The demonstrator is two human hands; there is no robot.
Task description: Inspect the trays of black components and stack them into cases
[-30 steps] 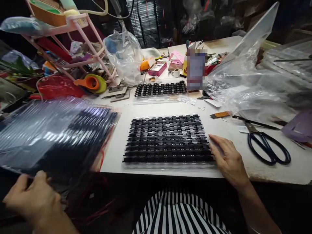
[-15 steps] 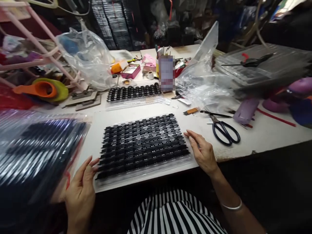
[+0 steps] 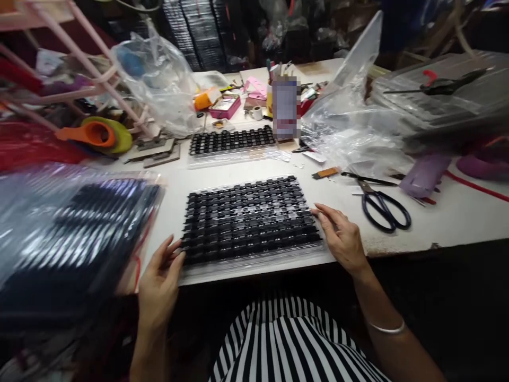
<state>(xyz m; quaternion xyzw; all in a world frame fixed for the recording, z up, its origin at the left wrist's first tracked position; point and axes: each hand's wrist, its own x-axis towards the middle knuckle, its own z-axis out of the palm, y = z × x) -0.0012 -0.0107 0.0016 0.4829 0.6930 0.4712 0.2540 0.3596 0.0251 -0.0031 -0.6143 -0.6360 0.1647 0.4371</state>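
Observation:
A clear plastic tray point(image 3: 254, 257) lies near the table's front edge, filled with rows of small black parts point(image 3: 246, 217). My left hand point(image 3: 161, 281) is at its near left corner, fingertips and thumb against the edge. On the opposite side, my right hand point(image 3: 340, 236) grips the clear right rim between thumb and fingers. The undersides of both grips are hidden. Behind it sits a second clear tray point(image 3: 238, 156) with similar black parts point(image 3: 230, 140).
Stacked, plastic-wrapped black trays point(image 3: 91, 228) stand close on the left. Black-handled scissors point(image 3: 384, 209) and an orange cutter point(image 3: 326, 173) lie to the right. Clear plastic bags point(image 3: 350, 127), a blurred-out phone-like item point(image 3: 285, 109) and a pink rack point(image 3: 79, 53) stand farther back.
The view has shifted, moving everything rightward in the picture. The near tray's left side has moved slightly away from the table edge, with both hands staying at its sides.

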